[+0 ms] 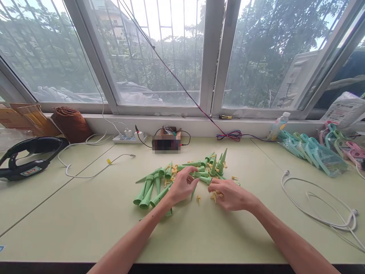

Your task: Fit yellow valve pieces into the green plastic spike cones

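Green plastic cone-shaped spikes (146,195) lie in a loose heap at the middle of the table, with several standing on end at its right. My left hand (183,185) is over the heap, fingers and thumb curled around a green spike (194,192) whose pointed end shows below the thumb. Beside it, my right hand (232,195) reaches down to small yellow plastic pieces (213,196). Its fingers are bent together, and their tips hide whatever they pinch. One loose yellow piece (199,199) lies on the tabletop between both hands.
Behind the heap stand a small box with a device (166,145) and a power strip (129,139). A black headset (31,158) and white cable (85,177) lie left. On the right are a coiled white cable (319,219), bagged teal items (313,152) and a bottle (278,125).
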`<state>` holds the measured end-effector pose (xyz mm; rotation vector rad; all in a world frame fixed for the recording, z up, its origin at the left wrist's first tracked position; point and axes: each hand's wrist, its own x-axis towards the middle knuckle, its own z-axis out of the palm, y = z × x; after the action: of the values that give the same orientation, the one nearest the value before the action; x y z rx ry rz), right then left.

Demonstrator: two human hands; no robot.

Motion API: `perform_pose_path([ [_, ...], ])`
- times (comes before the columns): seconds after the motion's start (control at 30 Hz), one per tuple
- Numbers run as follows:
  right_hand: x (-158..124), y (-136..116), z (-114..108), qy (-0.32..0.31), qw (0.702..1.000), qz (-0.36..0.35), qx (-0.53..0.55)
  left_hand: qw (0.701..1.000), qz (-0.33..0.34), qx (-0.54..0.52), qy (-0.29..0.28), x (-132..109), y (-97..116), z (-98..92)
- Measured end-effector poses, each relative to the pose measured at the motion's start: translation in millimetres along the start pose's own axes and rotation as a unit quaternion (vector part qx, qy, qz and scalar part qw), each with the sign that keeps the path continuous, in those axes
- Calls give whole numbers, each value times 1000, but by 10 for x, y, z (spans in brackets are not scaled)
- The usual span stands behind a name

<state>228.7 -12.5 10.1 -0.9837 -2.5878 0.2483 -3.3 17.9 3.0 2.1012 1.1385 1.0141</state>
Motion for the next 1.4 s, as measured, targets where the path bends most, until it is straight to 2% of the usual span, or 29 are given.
perform_pose_path([
  [0.43, 8, 5, 113, -7, 1000, 27, -11, 1000, 1, -25, -12, -1, 37, -9],
  [0.5, 14, -13, 110, 0, 999, 30, -11, 998, -33, -45, -27, 3, 63, -21],
  [0.57, 17, -26, 108, 6, 1000, 29, -8, 992, -97, -65, -45, 10, 88, -46],
  [0.7, 21, -43, 109, 7, 999, 33, -7, 963, -217, -153, -44, 33, 87, -116],
  [0.83, 31, -44, 124, 10, 1000, 30, -1, 925, -247, -289, -25, 64, 35, -147],
  [0.97, 38, -40, 140, 18, 1000, 24, -1, 905, -264, -334, -8, 88, 53, -146],
  [1.07, 39, -42, 153, 18, 999, 27, -7, 920, -256, -295, -8, 81, 101, -148],
  [1.23, 35, -41, 207, 35, 999, 26, -2, 977, -166, -129, -22, 20, 123, -127],
  [1.4, 48, -50, 249, 33, 999, 34, -2, 990, -104, -75, -59, -12, 110, -86],
])
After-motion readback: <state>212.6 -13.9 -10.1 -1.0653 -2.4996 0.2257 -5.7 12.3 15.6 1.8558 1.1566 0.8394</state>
